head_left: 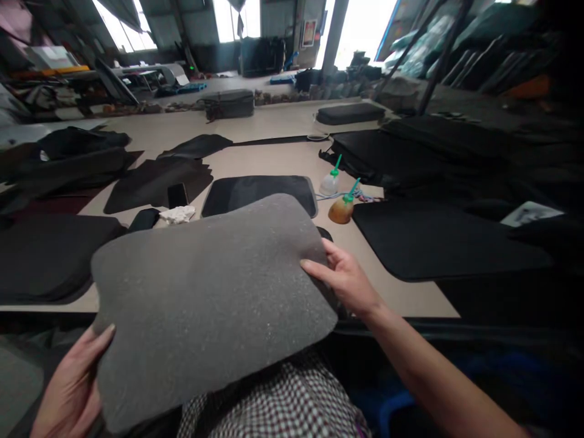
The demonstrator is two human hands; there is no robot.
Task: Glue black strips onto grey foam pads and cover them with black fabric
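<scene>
A grey, speckled mat (210,304) with rounded corners is held up over the table's front edge, tilted towards me. My left hand (75,383) grips its left edge, thumb on top and fingers underneath. At the right edge my right hand (342,274) pinches the mat, its thumb on the upper face. Behind the mat, a dark mat with a lighter border (260,188) lies flat, partly covered from view. Two bottles stand to its right, one clear (330,182) and one with amber liquid (341,210), both with green nozzles.
Dark mats are stacked on the table (274,155) at the left (50,255) and right (438,237). A phone (177,195), a crumpled white cloth (177,214) and brown sheets (150,179) lie left of centre. Farther back are a dark bundle (229,103) and another mat stack (350,113).
</scene>
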